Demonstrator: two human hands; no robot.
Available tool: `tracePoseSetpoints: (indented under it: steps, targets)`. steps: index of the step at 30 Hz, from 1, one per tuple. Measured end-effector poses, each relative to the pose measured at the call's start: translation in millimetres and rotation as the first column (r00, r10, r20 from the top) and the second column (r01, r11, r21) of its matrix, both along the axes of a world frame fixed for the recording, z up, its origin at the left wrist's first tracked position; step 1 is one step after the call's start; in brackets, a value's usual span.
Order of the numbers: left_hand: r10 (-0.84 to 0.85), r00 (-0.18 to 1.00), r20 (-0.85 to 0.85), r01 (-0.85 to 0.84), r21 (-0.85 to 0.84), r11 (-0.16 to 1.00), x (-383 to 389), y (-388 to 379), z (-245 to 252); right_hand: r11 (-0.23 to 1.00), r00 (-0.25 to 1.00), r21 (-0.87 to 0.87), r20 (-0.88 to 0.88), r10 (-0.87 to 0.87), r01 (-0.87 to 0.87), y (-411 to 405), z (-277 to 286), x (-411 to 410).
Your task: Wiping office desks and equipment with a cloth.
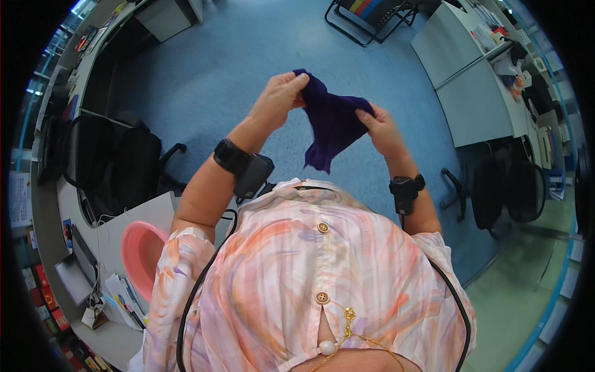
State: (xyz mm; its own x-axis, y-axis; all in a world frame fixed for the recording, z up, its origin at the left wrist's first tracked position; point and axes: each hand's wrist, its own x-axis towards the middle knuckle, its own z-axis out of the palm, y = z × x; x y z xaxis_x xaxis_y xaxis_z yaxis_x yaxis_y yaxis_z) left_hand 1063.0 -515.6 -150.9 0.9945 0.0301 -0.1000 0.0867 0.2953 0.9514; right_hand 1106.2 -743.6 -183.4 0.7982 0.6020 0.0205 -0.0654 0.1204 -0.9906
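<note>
A dark purple cloth [332, 118] hangs in the air before me, over the blue floor. My left hand [282, 93] pinches its upper left corner between thumb and fingers. At the upper right edge, my right hand [379, 125] grips the fabric, thumb on top. Between the two hands the cloth is partly spread, and its lower end droops in folds to a loose tip. The fingers behind the fabric are mostly hidden.
On the desk at left stands a pink plastic basin [139, 255], partly behind my sleeve. Black office chairs stand at left [125, 158] and right [488, 190]. A folding recliner with a striped seat [372, 14] is at the far end. White cabinets [474, 97] line the right.
</note>
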Motion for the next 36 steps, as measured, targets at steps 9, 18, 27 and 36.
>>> tracePoseSetpoints:
  steps: [9,18,27,36]
  targets:
    - [-0.333,0.942,-0.042,0.308,0.502,0.808,4,40,-43,0.992,0.990,-0.120,-0.137,0.016,-0.032,14,-18,-20]
    - [-0.077,0.912,-0.403,0.296,0.519,0.802,18,89,-47,0.929,0.954,-0.243,-0.042,-0.296,0.278,-34,-40,10]
    - [0.087,0.988,-0.125,0.044,0.780,0.624,40,83,-35,0.863,0.898,-0.253,0.170,-0.405,0.437,-44,-23,40]
    - [0.142,0.988,-0.051,-0.073,0.662,0.746,66,69,-21,0.818,0.830,-0.144,0.073,-0.553,0.557,-72,-4,61]
